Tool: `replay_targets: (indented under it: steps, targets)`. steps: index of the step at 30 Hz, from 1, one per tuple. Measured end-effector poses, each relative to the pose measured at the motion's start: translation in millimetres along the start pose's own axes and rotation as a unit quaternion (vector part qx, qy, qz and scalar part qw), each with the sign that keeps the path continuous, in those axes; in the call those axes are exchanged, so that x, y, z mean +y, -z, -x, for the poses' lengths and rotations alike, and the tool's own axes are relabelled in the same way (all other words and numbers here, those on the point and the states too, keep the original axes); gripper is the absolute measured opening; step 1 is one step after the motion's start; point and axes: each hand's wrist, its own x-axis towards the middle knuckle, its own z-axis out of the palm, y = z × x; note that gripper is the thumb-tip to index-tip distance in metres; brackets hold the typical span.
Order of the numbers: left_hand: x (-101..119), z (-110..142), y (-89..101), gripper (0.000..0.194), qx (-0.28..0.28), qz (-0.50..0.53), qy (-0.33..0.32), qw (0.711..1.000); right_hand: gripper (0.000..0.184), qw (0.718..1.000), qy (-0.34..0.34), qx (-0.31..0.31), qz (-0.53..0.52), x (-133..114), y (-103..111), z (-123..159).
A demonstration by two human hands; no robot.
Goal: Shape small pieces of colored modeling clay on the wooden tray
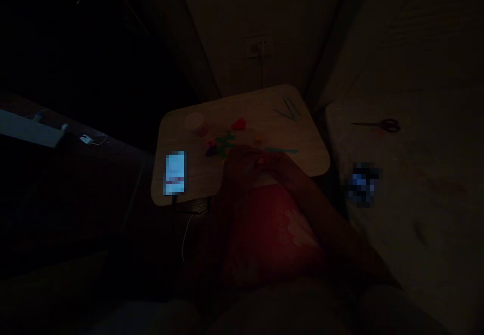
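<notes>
The room is very dark. My left hand (237, 168) and my right hand (280, 164) meet over the near edge of a small wooden table (264, 108). Their fingers are curled and pressed together on a small orange piece (260, 161) that shows between the fingertips. Just beyond the hands on the tabletop lie a red lump (239, 124), a green shape (226, 139), a dark purple bit (210, 148) and a thin bluish strip (282, 149). My forearms run down over a red cloth (264, 234) on my lap.
A lit phone (175, 173) with a cable lies on the table's left corner. A pale cup (195, 122) and thin sticks (289, 108) sit farther back. On the bed at right are scissors (380, 125) and a bluish object (362, 183). A wall socket (258, 48) is behind.
</notes>
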Motion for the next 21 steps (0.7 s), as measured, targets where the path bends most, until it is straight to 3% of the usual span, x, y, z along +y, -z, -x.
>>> replay_targets:
  steps: [8,14,21]
  targets:
    - [3.0,-3.8,-0.1,0.014,-0.007,-0.020,-0.004,1.000,0.037,0.999,0.012,0.045,0.017,1.4,-3.2,0.7]
    - [2.9,-4.3,-5.2,0.016,-0.005,-0.004,0.030,1.000,0.034,0.994,0.057,0.095,0.016,9.1,-3.6,-3.5]
    - [-5.0,-0.2,2.6,0.015,-0.004,-0.018,0.025,1.000,0.038,0.999,0.019,0.031,0.031,-3.5,-4.4,0.6]
